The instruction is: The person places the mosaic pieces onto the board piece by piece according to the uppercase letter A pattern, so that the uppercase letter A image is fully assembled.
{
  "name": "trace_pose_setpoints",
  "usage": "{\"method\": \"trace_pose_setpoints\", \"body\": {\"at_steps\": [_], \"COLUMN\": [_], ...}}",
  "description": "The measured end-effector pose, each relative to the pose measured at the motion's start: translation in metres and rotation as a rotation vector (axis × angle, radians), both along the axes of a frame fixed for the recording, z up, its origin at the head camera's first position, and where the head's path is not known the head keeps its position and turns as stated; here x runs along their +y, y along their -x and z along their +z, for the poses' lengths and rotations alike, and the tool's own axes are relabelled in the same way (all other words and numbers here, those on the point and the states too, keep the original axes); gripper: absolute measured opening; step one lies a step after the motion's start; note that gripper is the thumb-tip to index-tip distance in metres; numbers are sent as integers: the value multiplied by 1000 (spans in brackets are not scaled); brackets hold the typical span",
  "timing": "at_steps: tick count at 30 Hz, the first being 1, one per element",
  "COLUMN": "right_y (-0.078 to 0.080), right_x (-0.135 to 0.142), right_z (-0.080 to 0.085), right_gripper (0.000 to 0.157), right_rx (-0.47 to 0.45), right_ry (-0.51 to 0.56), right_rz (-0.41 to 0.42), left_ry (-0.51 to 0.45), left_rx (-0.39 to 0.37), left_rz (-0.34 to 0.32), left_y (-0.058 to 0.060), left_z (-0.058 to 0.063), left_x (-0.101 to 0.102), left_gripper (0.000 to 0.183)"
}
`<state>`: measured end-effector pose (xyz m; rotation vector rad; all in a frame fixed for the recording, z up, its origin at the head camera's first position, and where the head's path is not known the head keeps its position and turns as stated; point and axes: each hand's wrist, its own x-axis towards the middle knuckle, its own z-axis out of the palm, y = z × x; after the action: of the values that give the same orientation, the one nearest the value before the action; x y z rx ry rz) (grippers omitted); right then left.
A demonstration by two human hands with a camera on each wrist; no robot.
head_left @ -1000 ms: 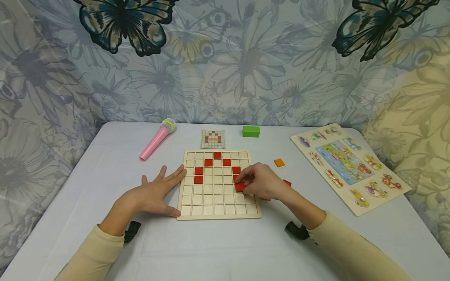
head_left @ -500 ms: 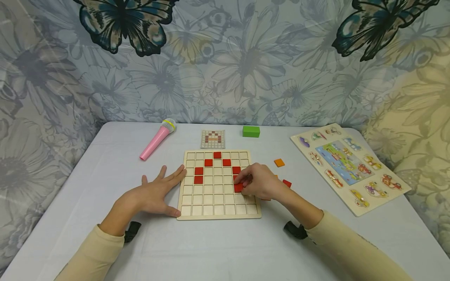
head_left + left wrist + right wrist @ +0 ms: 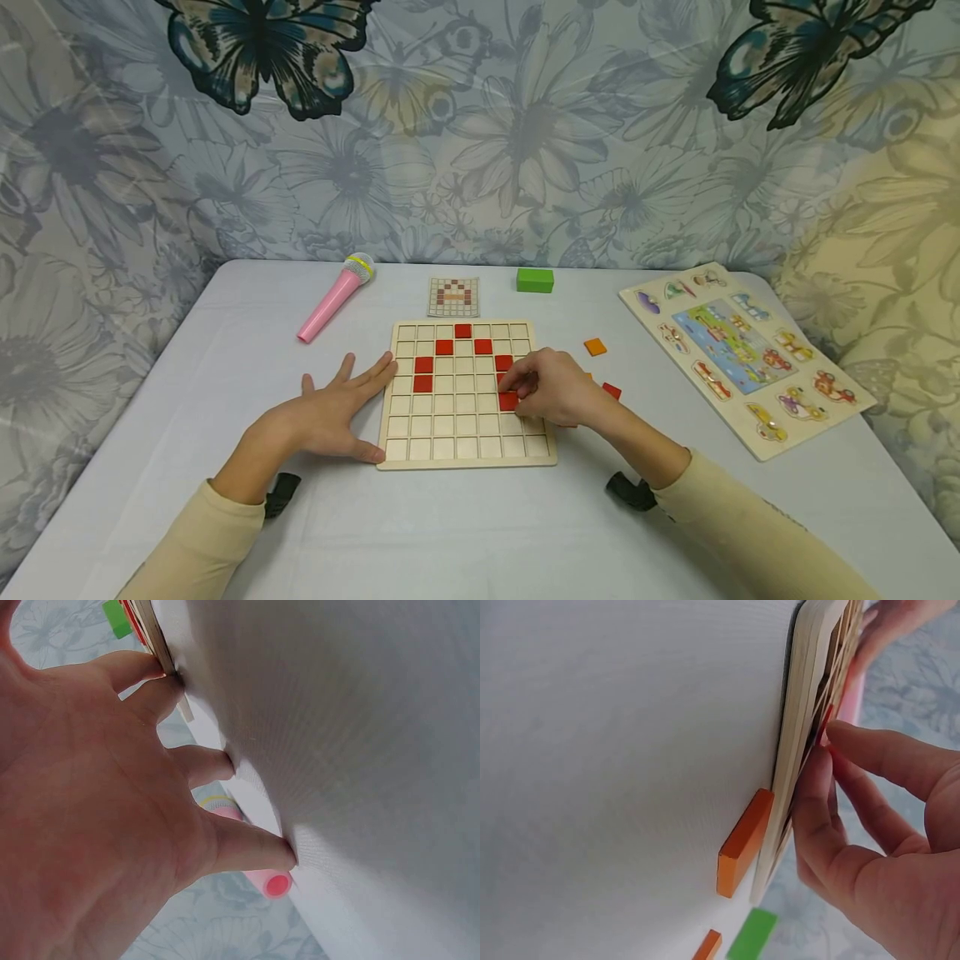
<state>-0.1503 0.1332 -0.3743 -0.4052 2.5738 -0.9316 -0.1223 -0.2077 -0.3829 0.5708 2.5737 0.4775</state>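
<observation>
A pale wooden grid board (image 3: 467,463) lies mid-table, with several red square tiles (image 3: 444,347) set in an arch pattern in its cells. My right hand (image 3: 555,387) pinches a red tile (image 3: 507,402) at a cell on the board's right side. In the right wrist view, thumb and fingertips meet at that tile's thin red edge (image 3: 824,724). Fingers spread wide, my left hand (image 3: 330,417) rests on the table, with fingertips and thumb touching the board's left edge. An orange tile (image 3: 744,844) sits against the board's right edge, mostly hidden in the head view.
Behind the board lies a small pattern card (image 3: 453,297), with a green block (image 3: 535,280) to its right. A pink toy microphone (image 3: 337,300) is at back left. Loose orange (image 3: 595,347) and red tiles (image 3: 612,391) lie right of the board, before a picture puzzle (image 3: 750,367).
The red tile under my right hand has shifted slightly left and now lies lined up with its cell. My right hand moved a little with it; the left hand stayed still.
</observation>
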Motion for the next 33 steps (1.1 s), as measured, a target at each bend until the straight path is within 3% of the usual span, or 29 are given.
{"method": "trace_pose_setpoints", "body": {"at_steps": [8,19,33], "right_y": [1,0,-10], "right_x": [8,32,72], "right_z": [2,8,13], "right_gripper": [25,22,23], "right_rx": [21,50,106], "right_ry": [49,82,31], "right_rz": [22,-8,-116], "left_ry": [0,0,1], "left_rx": [2,-1,-4], "left_rz": [-2,4,-1], "left_y": [0,0,1], "left_z": [-1,-1,-2], "left_x": [-1,-1,-1], "left_gripper": [121,121,121]}}
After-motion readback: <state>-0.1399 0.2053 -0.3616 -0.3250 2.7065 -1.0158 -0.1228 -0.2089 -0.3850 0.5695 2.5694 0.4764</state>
